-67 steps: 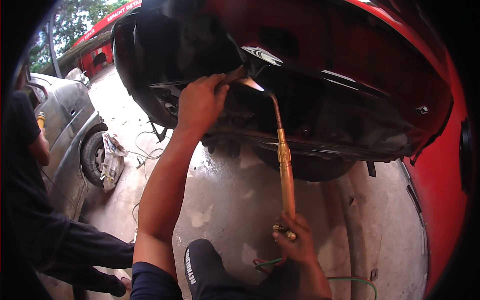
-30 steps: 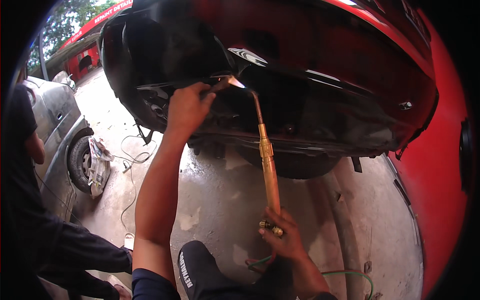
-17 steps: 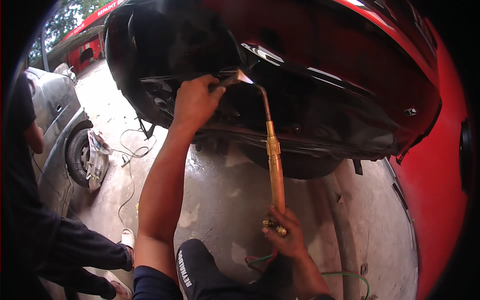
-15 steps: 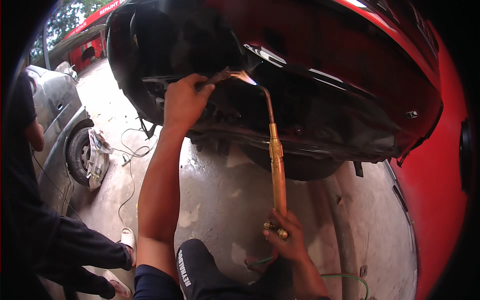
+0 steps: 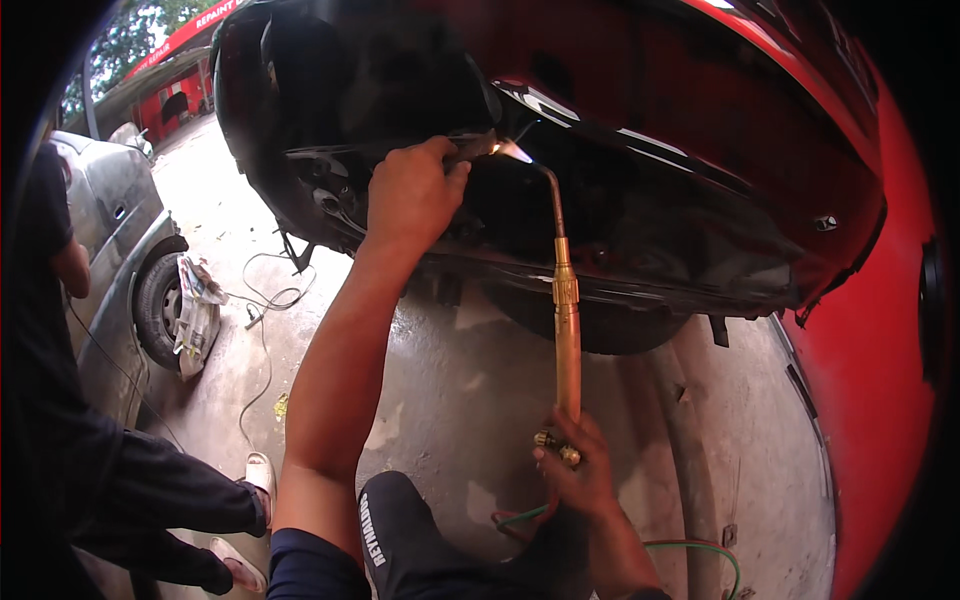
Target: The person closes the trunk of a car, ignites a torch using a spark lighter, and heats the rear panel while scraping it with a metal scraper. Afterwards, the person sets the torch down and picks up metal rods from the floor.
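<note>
Lettering (image 5: 375, 540), white, on trouser leg (image 5: 408, 515) and red sign (image 5: 185, 38). Torch (image 5: 567, 340), brass-coloured, slim, bent tip (image 5: 556, 195) lit, before dark glossy car (image 5: 680, 215); right hand (image 5: 580, 467) wrapped around its lower end. Left hand (image 5: 415, 195), apart from right, gripping brownish piece (image 5: 473, 150), its end at the flame (image 5: 517, 152).

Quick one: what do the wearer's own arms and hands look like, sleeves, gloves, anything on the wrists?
Left hand and right hand: no gloves or wristbands visible. Left arm: short navy fabric sleeve, forearm uncovered. Right: just a dark fabric edge shows.
</note>
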Motion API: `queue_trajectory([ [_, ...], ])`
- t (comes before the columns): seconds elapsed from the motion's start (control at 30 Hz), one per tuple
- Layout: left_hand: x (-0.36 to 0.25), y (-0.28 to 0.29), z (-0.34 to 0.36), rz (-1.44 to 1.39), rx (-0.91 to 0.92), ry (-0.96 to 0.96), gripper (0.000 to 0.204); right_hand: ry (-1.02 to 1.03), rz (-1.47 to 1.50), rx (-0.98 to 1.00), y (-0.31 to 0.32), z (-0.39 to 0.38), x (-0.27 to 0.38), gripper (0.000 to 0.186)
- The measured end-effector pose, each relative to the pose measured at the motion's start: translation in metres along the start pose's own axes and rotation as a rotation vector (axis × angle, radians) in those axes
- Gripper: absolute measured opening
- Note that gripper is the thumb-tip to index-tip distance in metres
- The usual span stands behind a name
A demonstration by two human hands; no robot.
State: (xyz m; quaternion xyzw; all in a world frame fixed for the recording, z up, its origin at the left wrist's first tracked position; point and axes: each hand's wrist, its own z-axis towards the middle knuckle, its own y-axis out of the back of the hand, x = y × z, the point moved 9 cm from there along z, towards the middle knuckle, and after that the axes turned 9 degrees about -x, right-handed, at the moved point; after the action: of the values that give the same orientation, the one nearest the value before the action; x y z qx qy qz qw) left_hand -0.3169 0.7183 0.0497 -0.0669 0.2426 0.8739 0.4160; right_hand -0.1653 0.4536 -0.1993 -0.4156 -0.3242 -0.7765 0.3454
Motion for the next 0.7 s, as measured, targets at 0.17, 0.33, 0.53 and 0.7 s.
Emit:
queue_trajectory([
  [0.17,0.038,0.017,0.000,-0.097,-0.012,0.111,0.031,0.034,-0.084,0.030,0.003,-0.003,0.003,0.059],
  [0.33,0.008,0.002,0.001,-0.061,-0.001,0.073,0.033,0.146,-0.106,0.094,-0.005,0.006,0.014,0.063],
  [0.53,0.055,0.019,-0.011,-0.123,0.058,0.304,0.030,0.209,-0.138,0.078,-0.001,0.008,0.017,0.062],
  [0.7,0.003,-0.004,-0.004,-0.091,0.022,0.066,0.030,0.101,-0.085,0.064,-0.003,0.006,0.008,0.064],
])
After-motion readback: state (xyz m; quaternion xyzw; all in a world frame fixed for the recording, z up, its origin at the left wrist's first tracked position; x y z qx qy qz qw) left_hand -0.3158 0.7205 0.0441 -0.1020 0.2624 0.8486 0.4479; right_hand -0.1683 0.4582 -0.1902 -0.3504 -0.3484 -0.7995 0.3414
